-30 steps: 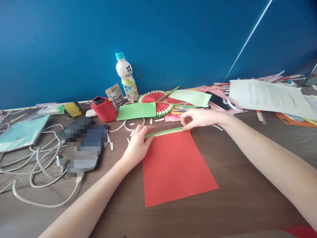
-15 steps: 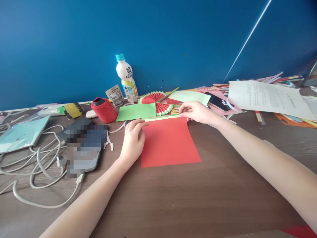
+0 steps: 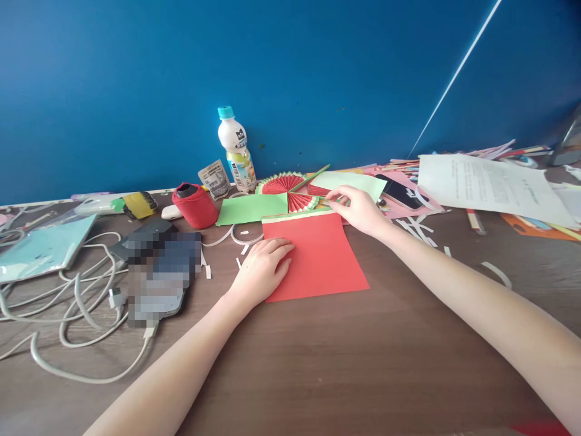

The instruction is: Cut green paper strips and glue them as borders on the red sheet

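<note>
A red sheet of paper (image 3: 322, 260) lies on the desk with a narrow green and cream strip (image 3: 295, 215) along its far edge. Resting on the sheet's left side is my left hand (image 3: 263, 269), its fingers loosely stretched and palm down. My right hand (image 3: 358, 212) is at the far right corner, thumb and fingertips pinched together by the strip's end; whatever sits between them is too small to make out. Just beyond lie a green paper (image 3: 252, 209), a folded red paper fan with a green and white rim (image 3: 281, 183) and a pale green sheet (image 3: 349, 180).
A bottle (image 3: 238, 151), a small packet (image 3: 214, 178) and a red-wrapped roll (image 3: 196, 206) stand near the blue wall. Left are a phone (image 3: 186, 266) and tangled white cables (image 3: 77, 303). White paper scraps (image 3: 417, 230), another phone (image 3: 402, 191) and a printed sheet (image 3: 494, 184) lie right.
My left hand has moved right and nearer, from the red sheet's far left corner onto its left side. My right hand's fingertips have shifted slightly up at the far right corner.
</note>
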